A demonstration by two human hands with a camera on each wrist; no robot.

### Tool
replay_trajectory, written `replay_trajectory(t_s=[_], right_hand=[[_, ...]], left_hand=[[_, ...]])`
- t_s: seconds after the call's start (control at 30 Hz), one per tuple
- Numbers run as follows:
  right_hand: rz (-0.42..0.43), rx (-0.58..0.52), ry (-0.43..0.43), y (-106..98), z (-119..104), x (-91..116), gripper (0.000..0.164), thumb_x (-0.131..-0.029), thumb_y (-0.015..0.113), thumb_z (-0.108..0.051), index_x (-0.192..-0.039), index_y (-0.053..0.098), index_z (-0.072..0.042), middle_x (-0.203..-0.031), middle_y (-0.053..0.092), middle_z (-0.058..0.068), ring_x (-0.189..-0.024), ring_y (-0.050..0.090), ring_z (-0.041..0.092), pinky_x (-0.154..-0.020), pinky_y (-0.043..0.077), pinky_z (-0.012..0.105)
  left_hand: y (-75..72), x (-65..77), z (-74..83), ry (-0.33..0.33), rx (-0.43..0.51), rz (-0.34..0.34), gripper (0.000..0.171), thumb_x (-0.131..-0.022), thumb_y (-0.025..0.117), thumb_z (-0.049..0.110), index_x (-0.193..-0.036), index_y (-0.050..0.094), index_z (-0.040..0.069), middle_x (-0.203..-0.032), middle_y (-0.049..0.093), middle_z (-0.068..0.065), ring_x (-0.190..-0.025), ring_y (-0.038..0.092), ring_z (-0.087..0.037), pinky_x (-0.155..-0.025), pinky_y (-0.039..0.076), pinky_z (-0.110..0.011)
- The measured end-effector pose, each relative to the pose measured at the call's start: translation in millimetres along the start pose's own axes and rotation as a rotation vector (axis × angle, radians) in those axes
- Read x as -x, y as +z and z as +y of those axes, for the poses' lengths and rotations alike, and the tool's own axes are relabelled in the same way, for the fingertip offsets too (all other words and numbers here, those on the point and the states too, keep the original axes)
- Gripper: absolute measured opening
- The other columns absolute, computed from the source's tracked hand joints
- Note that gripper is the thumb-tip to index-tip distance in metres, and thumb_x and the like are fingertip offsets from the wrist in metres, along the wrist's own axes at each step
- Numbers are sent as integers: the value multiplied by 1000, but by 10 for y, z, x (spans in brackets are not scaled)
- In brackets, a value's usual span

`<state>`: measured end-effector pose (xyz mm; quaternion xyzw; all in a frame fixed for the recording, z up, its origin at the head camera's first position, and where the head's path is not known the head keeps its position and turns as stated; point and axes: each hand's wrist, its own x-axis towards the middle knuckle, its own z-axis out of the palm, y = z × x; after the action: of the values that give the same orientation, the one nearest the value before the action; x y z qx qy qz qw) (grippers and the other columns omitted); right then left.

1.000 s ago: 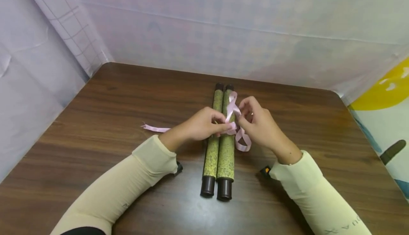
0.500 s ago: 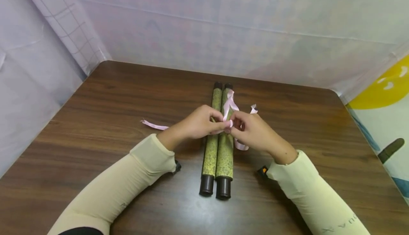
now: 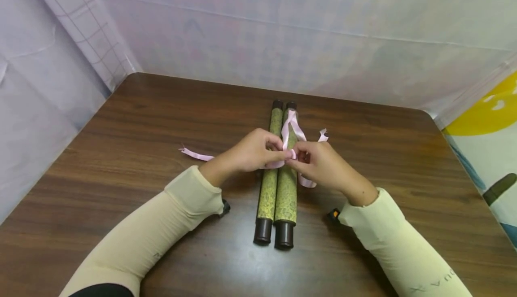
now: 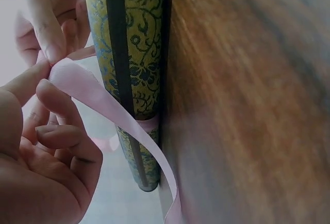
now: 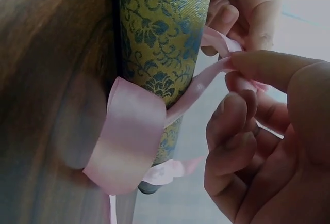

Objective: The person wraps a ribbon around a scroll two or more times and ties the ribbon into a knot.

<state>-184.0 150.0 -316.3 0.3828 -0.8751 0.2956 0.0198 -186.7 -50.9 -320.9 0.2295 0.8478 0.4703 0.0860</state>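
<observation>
Two rolled scrolls lie side by side on the table, a left scroll [image 3: 267,194] and a right scroll [image 3: 286,198], both in yellow-green patterned cloth with dark end knobs. A pink ribbon [image 3: 291,121] passes around them near the middle. Above the scrolls my left hand [image 3: 258,153] pinches the ribbon between thumb and forefinger. Facing it, my right hand [image 3: 323,164] pinches the ribbon too, and the fingertips of both hands meet. In the right wrist view a ribbon loop [image 5: 129,136] hangs beside the scroll. Whether a knot sits under the fingers is hidden.
One loose ribbon end [image 3: 195,155] trails on the brown wooden table [image 3: 181,117] to the left; another ribbon end [image 3: 323,135] stands up behind my right hand. A pale curtain [image 3: 242,32] hangs along the table's far edge.
My right hand has moved left to meet my left hand and now pinches the ribbon there. The upper ribbon loop has shifted and spread slightly. The scrolls stay in place.
</observation>
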Motion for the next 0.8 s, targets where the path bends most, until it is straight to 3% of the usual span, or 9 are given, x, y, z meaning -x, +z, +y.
replay_trajectory(t_s=[0.43,0.8], right_hand=[[-7,-2,29,-7,23,31,19,-86,66,-20,-68,61,-16,-55,57,-3,-43,48,7,-38,42,26],[-19,3,38,11,-11,25,16,-86,66,-25,-72,63,-17,-57,59,-4,-44,51,8,-40,46,27]], left_hand=[[17,6,6,28,-25,8,19,-87,66,31,-78,73,16,-60,64,-3,-50,51,-11,-46,41,-21],[24,31,7,-1,-2,12,17,-88,65,28,-78,71,15,-59,63,-5,-48,52,-13,-42,41,-21]])
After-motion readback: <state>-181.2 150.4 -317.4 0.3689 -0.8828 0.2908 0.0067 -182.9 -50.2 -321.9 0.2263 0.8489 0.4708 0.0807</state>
